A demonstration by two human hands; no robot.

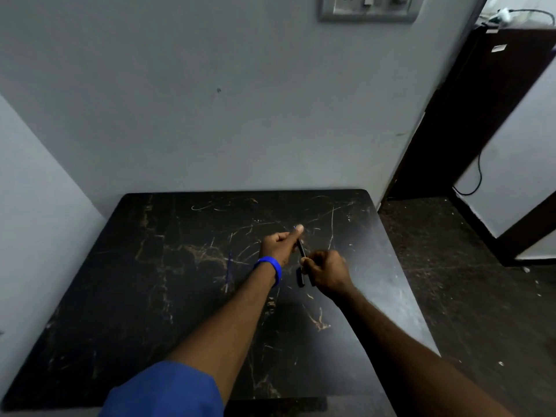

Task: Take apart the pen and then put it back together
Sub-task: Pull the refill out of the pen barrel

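Hands meet over the dark marble table [150,296], a bit nearer its far edge and right side than the middle. The pen [301,248] is thin and black, and only a short piece of it shows between the two hands; its ends are hidden by fingers, so I cannot tell which part is the tip. The left hand [278,246] is curled shut around the far end of the pen, with the thumb stretched out along it and pointing to the far edge. A blue band [272,267] sits on that wrist, and a blue sleeve [168,389] is cut off at the bottom. The right hand [328,272] is closed in a pinch on the near end of the pen. A small black piece [300,277] lies just under the hands; it is blurry. A thin blue stick [228,270] lies on the table left of the left wrist, hard to make out.
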